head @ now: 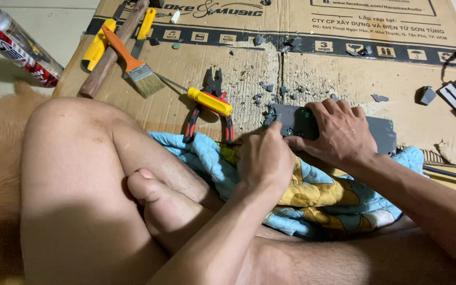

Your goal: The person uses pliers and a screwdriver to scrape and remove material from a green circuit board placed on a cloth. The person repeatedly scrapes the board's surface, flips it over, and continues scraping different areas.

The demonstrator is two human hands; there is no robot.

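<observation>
Both hands close on a grey plastic casing [333, 129] lying on flattened cardboard [249, 68]: the right hand [341, 132] clamps over its top, the left hand [265, 155] pinches its near-left edge. Grey chips [270, 89] litter the cardboard just beyond. A yellow-handled screwdriver [207, 100] lies across red-and-black pliers [212, 108] nearby, a paintbrush [133, 63] further left.

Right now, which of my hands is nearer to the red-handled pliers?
Left. The left hand sits at the near-left end of the grey device, just right of the pliers. The right hand lies on top of the device, farther right.
</observation>
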